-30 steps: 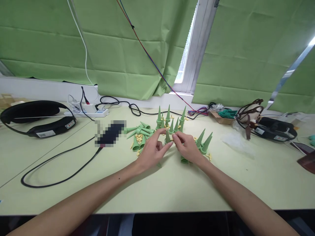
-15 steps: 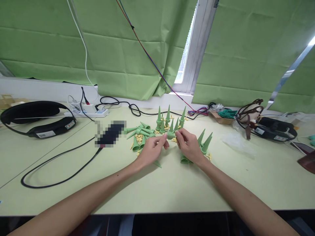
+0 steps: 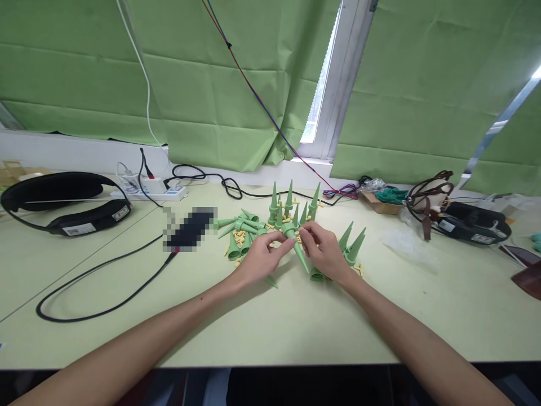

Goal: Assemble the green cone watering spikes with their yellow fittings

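A green plastic watering spike is in my left hand, its point slanting down toward me to the right. Thumb and fingers pinch it near the wide end. My right hand is closed beside that end; whatever its fingertips hold, if anything, is hidden. Several more spikes stand upright behind my hands, with yellow valve pieces on them. Loose spikes lie in a pile to the left of my left hand, among small yellow valves. Other spikes stand just beyond my right hand.
A black phone-like device, partly pixelated, lies at left on a black cable. Behind it are a power strip and a black headband device. At right sit a cardboard box, clear plastic film and another black headset.
The spike has turned in my left hand: its point, hidden before, now shows slanting down toward me. My right fingers have come slightly away from its wide end.
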`<state>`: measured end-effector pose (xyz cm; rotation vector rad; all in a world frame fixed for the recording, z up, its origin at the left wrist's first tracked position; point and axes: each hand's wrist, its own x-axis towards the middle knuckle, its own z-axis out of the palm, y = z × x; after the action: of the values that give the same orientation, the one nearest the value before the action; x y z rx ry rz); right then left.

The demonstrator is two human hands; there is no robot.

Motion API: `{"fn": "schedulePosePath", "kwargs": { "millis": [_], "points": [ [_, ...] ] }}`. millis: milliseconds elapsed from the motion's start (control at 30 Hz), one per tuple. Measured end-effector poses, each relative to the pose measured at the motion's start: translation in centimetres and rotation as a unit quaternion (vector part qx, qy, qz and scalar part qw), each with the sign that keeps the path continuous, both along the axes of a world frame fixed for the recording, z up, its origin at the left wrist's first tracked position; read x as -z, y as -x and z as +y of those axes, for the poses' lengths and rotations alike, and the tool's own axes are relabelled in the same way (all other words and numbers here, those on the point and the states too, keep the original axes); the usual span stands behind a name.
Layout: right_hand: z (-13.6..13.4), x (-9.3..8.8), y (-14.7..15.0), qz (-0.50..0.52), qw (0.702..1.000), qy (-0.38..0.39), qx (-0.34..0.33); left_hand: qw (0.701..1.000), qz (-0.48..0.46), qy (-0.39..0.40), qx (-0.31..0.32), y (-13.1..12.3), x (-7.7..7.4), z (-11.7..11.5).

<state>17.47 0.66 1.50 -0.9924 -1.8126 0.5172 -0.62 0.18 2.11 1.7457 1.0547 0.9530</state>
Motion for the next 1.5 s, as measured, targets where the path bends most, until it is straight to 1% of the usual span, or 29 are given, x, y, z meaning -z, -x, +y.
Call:
{"fn": "schedulePosePath", "kwargs": {
  "millis": [233, 400, 600, 767, 867, 933, 1100, 1200, 1300, 1400, 1500],
  "points": [
    [-0.08, -0.11, 0.1, -0.018, 1.0, 0.005, 0.004, 1.0, -0.001, -0.016, -0.009, 0.11, 0.88, 0.27],
    [-0.06, -0.02, 0.24, -0.03, 1.0, 0.0, -0.005, 0.997, 0.013, -0.075, -0.03, -0.03, 0.62, -0.02],
    [0.04, 0.11, 0.29, -0.04, 0.999, -0.01, 0.008, 0.992, 0.037, -0.114, -0.04, -0.07, 0.47, -0.1],
    [0.07, 0.15, 0.29, -0.036, 0.999, -0.013, 0.007, 0.992, 0.042, -0.106, -0.059, -0.16, 0.49, -0.04],
    [0.02, 0.11, 0.3, -0.032, 0.999, -0.014, 0.007, 0.993, 0.036, -0.098, -0.058, -0.27, 0.47, -0.03],
    [0.0, 0.08, 0.28, -0.028, 0.999, -0.013, 0.008, 0.996, 0.031, -0.074, -0.042, -0.29, 0.45, -0.04],
    [0.0, -0.02, 0.19, -0.004, 1.0, 0.001, 0.011, 0.999, 0.002, 0.032, 0.012, -0.24, 0.47, 0.09],
    [-0.04, -0.09, 0.15, 0.002, 1.0, 0.005, 0.008, 0.994, -0.049, 0.094, 0.025, -0.24, 0.51, 0.3],
    [-0.13, -0.14, 0.14, -0.01, 1.0, 0.003, -0.004, 0.981, -0.114, 0.155, 0.031, -0.26, 0.54, 0.5],
    [-0.18, -0.15, 0.13, -0.027, 0.999, -0.002, -0.021, 0.97, -0.151, 0.185, 0.037, -0.27, 0.46, 0.55],
    [-0.14, -0.12, 0.1, -0.032, 0.999, -0.004, -0.031, 0.968, -0.158, 0.191, 0.035, -0.31, 0.25, 0.45]
  ]
}}
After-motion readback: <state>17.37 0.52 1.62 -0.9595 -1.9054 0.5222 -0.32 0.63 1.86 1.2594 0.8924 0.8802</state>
